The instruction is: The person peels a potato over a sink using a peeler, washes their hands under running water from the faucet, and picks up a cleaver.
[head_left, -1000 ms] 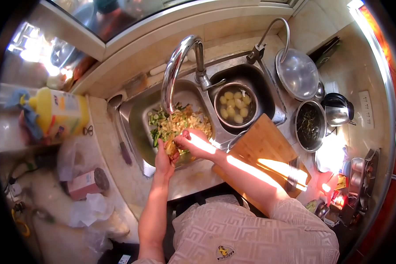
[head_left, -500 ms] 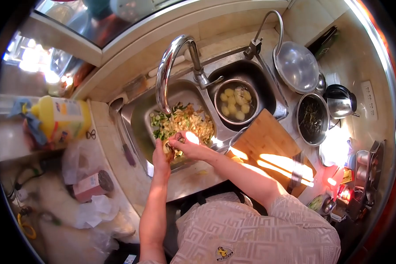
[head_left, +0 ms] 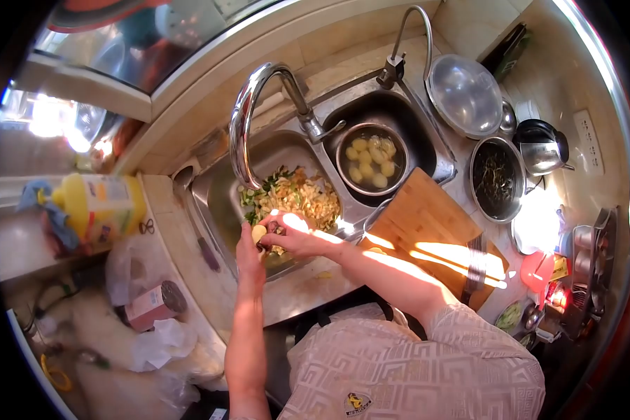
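My left hand (head_left: 250, 255) is closed around a pale yellow potato (head_left: 259, 232) above the near edge of the left sink basin (head_left: 220, 210). Close beside it, my right hand (head_left: 292, 239) has its fingers curled at the potato. Something small and dark shows by those fingers, too small to make out. Under both hands, a heap of peelings and green scraps (head_left: 301, 199) lies in the basin. In the right basin a round metal bowl (head_left: 344, 178) holds several peeled potatoes (head_left: 366, 170) in water.
A curved faucet (head_left: 241, 115) arches over the left basin. To the right lie a cutting board (head_left: 416, 224) and a knife (head_left: 477, 269). Behind them stand a pot with dark contents (head_left: 497, 178) and a metal lid (head_left: 464, 94). At left are a ladle (head_left: 196, 217) and a yellow jug (head_left: 105, 203).
The view has shifted slightly. The potato's pale cut surface now shows between my hands, turned upward, and my right fingers are more curled beside it.
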The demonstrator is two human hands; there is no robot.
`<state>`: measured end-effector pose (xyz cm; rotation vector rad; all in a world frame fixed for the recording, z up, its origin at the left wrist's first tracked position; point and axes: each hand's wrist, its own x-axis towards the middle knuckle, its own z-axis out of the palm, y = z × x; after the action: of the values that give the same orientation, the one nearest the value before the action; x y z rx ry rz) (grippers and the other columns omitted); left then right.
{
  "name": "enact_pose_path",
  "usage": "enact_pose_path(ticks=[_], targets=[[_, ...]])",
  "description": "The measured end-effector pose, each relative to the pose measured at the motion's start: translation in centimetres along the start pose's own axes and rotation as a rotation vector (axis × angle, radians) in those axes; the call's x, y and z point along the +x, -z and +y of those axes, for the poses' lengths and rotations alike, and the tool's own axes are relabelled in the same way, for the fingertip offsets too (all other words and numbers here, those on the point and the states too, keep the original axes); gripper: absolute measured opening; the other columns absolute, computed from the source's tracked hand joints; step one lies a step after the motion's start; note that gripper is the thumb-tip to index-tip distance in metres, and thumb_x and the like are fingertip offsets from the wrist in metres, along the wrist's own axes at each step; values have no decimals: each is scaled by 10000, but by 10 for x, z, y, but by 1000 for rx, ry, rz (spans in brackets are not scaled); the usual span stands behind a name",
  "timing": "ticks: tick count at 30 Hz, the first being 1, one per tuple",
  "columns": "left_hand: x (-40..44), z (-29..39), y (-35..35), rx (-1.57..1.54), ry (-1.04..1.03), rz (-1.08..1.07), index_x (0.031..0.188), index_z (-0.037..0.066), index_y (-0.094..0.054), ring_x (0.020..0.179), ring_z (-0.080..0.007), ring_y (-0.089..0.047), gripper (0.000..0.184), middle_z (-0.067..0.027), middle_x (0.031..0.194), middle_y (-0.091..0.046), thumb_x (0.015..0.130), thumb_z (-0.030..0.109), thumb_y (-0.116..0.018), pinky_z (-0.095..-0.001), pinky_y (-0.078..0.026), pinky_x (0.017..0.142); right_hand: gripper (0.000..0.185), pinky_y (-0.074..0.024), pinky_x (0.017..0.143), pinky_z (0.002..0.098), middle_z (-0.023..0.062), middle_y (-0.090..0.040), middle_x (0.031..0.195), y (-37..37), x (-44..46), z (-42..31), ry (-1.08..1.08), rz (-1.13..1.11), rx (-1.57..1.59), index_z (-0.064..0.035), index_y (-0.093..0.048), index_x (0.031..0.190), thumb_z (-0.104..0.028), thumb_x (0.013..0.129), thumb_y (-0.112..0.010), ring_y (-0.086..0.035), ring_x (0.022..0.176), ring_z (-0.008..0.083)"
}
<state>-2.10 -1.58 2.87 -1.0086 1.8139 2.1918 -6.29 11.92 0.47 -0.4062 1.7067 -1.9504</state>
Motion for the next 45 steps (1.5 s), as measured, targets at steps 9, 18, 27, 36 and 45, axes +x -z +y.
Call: enact_pose_path(ticks=[9,18,27,36,45], targets=[[4,2,13,-312,206,4,937,66,-561,731,-147,-553,377,-37,814,-583,960,382,-356,-302,-433,665,300,-446,720,258,39,-554,804,0,-2,17,-145,-23,178,12,-550,942,-269,849,-596,-517,744,106],[5,10,5,-30,135,-71,906,56,-565,565,-129,-516,339,-26,721,-561,945,349,-401,-265,-417,547,314,-458,668,273,63,-589,796,12,7,7,-56,-18,107,1,-565,989,-269,836,-609,-555,722,129],[12,0,9,-306,307,-56,962,113,-561,707,-117,-544,413,0,832,-581,957,452,-325,-244,-432,572,486,-451,741,275,58,-565,848,3,1,3,12,-101,52,-30,-509,1211,-297,821,-622,-534,792,144],[9,-2,25,-404,358,-369,943,84,-568,500,-86,-416,302,7,729,-535,948,325,-386,-224,-332,445,342,-455,637,255,54,-616,779,17,11,16,-257,56,493,14,-605,889,-326,847,-608,-561,696,112],[-2,4,-3,-224,303,76,871,86,-550,430,-91,-386,527,6,608,-487,933,540,-288,-209,-313,422,402,-456,702,268,46,-601,800,-5,4,27,26,-80,123,-7,-559,1152,-224,821,-632,-552,750,124]])
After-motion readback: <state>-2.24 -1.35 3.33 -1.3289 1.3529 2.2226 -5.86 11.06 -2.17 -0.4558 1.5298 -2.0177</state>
